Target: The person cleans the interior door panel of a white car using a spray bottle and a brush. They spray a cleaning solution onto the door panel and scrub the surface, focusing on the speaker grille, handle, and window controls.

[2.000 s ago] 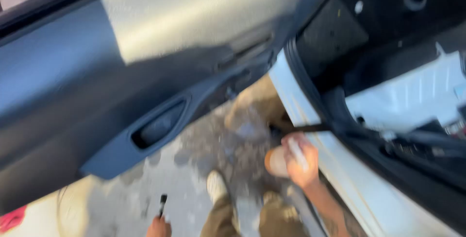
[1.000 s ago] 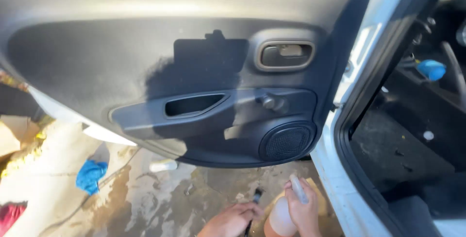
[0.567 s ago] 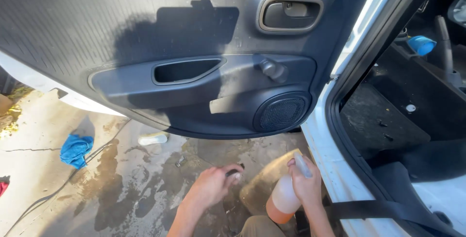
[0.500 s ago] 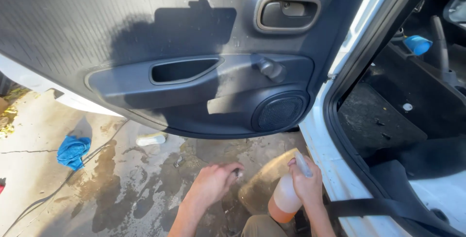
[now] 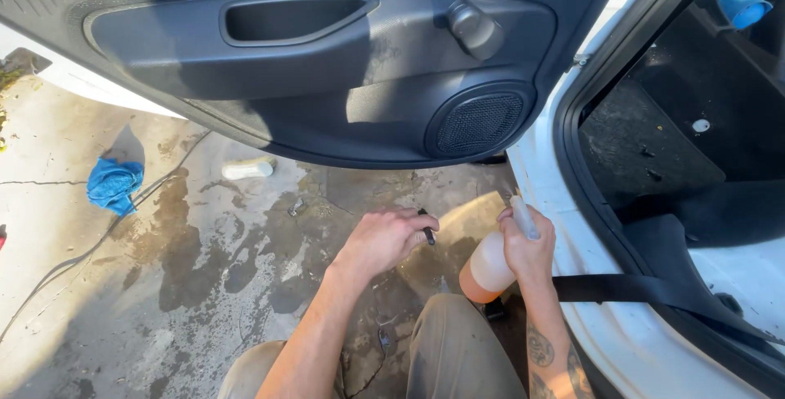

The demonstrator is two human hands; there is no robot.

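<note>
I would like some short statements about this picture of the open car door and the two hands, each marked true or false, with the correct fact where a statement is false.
1. The right hand holds a spray bottle with orange liquid. True.
2. The left hand is empty. False: it grips a small dark tool, perhaps a brush; its kind is unclear.
3. A blue cloth lies on the wet concrete ground. True.
4. The cloth hangs from the door panel. False: it lies on the ground, apart from the door.
5. A round speaker grille sits low in the door panel. True.
</note>
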